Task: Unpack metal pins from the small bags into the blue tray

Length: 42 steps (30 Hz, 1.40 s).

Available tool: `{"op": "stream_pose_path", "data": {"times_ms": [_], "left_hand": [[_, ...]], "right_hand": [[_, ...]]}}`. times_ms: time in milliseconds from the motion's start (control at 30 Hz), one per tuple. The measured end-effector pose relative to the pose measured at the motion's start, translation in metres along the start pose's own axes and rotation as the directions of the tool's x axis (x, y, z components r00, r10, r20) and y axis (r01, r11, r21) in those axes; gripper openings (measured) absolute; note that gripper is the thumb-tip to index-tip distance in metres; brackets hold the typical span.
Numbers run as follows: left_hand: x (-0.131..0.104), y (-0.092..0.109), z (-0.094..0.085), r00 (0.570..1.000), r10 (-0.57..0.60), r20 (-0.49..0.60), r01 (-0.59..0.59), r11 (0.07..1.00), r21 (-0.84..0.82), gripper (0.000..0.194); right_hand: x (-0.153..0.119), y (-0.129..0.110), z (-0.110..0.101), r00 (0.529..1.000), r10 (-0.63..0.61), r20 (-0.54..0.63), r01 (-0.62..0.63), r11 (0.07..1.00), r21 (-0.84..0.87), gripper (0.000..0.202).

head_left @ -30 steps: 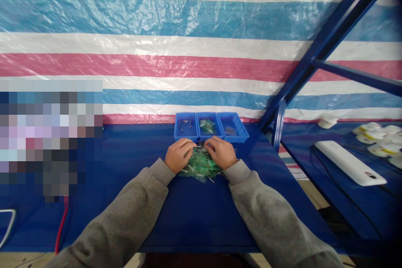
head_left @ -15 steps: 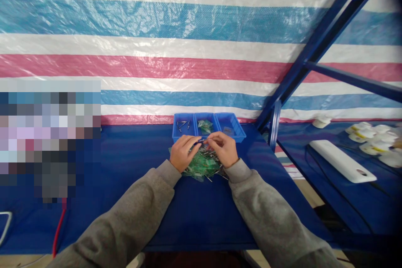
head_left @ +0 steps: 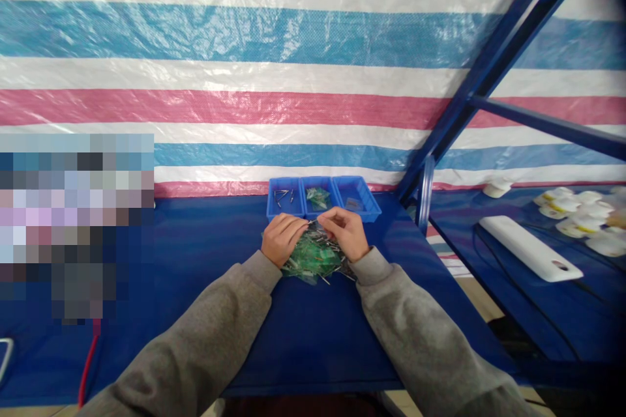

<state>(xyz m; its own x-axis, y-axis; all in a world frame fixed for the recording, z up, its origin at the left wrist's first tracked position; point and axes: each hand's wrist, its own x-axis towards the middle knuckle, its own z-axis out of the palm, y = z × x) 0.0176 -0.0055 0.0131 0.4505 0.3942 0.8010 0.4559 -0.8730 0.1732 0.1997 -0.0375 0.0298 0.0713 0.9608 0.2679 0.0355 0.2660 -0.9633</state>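
My left hand (head_left: 283,239) is closed in a pinch, with the tip of a small thin metal piece (head_left: 310,223) showing at its fingertips. Close beside it, my right hand (head_left: 346,234) also pinches, thumb and forefinger pressed together; what sits between them is too small to make out. Both hands are over a pile of green clear plastic bags (head_left: 313,257) mixed with thin metal pieces like screws or pins. Just behind stand three joined blue bins: the left bin (head_left: 272,208) holds several metal pieces, the middle bin (head_left: 334,198) green packets, the right bin (head_left: 374,208) clear flat pieces.
The pile and bins are on a blue-covered table (head_left: 205,234). A blue metal frame (head_left: 425,202) rises at the right. Beyond it, a white oblong device (head_left: 531,247) and white round parts (head_left: 581,212) lie on another surface. A red cord (head_left: 88,365) hangs at the left.
Both hands stay over the pile, with only small finger movements. The left fingers have drawn slightly down and away from the right fingertips. The view has shifted a little.
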Motion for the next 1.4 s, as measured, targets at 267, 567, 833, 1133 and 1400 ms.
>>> {"op": "stream_pose_path", "data": {"times_ms": [267,567,833,1133,1400], "left_hand": [[0.008,0.009,-0.003,0.994,-0.052,-0.099,0.040,0.992,-0.123,0.017],[0.015,0.011,0.000,0.988,-0.098,-0.120,0.080,0.986,-0.149,0.013],[0.012,0.012,-0.001,0.977,-0.186,-0.101,0.177,0.980,-0.090,0.013],[0.020,0.015,-0.003,0.986,-0.137,-0.098,0.118,0.977,-0.178,0.005],[0.016,0.017,0.000,0.977,-0.197,-0.085,0.177,0.964,-0.200,0.010]], "right_hand": [[0.002,0.003,-0.005,0.998,0.013,0.059,-0.006,0.994,-0.110,0.032],[-0.001,0.000,-0.002,0.996,-0.078,0.050,0.089,0.959,-0.269,0.041],[-0.004,-0.003,-0.001,0.977,-0.204,0.058,0.210,0.894,-0.396,0.028],[-0.002,-0.002,-0.001,0.970,-0.236,0.063,0.235,0.830,-0.506,0.034],[-0.003,-0.004,0.001,0.968,-0.232,0.099,0.248,0.803,-0.543,0.042]]}}
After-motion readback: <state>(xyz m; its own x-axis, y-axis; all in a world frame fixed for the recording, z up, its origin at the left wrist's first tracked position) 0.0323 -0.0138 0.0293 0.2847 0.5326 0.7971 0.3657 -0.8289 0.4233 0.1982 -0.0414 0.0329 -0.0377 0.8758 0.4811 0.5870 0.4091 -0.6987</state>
